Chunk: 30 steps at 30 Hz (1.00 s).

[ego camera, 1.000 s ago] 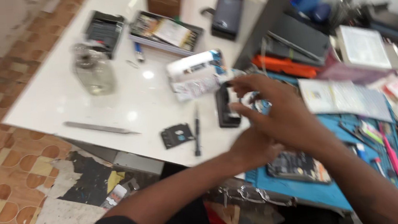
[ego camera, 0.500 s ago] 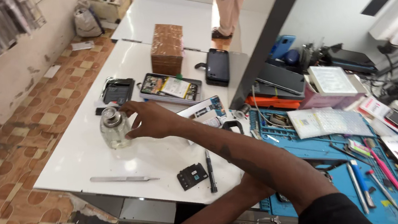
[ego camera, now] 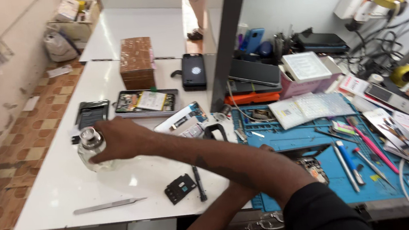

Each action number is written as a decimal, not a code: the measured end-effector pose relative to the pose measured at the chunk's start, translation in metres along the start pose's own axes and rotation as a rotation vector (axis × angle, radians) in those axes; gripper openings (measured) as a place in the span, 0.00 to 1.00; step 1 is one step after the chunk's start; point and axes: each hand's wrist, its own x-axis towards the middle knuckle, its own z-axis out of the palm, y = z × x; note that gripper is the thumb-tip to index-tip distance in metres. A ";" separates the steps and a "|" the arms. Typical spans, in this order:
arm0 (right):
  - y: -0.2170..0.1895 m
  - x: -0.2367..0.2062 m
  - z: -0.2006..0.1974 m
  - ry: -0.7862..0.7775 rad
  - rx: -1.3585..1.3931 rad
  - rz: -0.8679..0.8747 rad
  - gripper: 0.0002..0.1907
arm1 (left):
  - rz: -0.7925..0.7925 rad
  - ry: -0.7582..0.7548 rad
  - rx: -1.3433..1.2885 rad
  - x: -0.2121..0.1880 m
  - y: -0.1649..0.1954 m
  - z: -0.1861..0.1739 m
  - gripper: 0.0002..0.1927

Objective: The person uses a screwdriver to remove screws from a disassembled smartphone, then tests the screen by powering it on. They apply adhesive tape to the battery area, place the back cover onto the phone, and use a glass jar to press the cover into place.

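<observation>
My right hand (ego camera: 120,139) reaches across to the left and is closed around a small clear glass bottle (ego camera: 90,140) with a metal cap, which stands on the white table (ego camera: 48,193). My left hand (ego camera: 266,148) is almost wholly hidden behind my right forearm, at the edge of the blue work mat (ego camera: 368,184). It lies next to an opened phone (ego camera: 312,167). I cannot tell what it holds.
Metal tweezers (ego camera: 109,205), a small black part (ego camera: 180,187) and a black screwdriver (ego camera: 198,182) lie near the table's front edge. Further back are a wooden box (ego camera: 137,61), a black phone (ego camera: 193,70) and an opened phone body (ego camera: 146,102). Several tools and papers cover the mat.
My right hand left the phone on the blue mat, swung left across the table and closed on the glass bottle. My view rose and shifted right.
</observation>
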 end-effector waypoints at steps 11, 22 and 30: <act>0.082 -0.178 -0.212 -0.023 -0.400 0.456 0.44 | -0.032 0.069 -0.038 -0.001 -0.004 0.009 0.09; 0.152 -0.328 -0.215 -0.062 -0.270 0.479 0.38 | -0.107 0.036 0.026 0.001 -0.003 0.012 0.11; 0.175 -0.338 -0.192 -0.120 -0.230 0.521 0.37 | -0.115 0.023 0.036 0.004 -0.006 0.015 0.10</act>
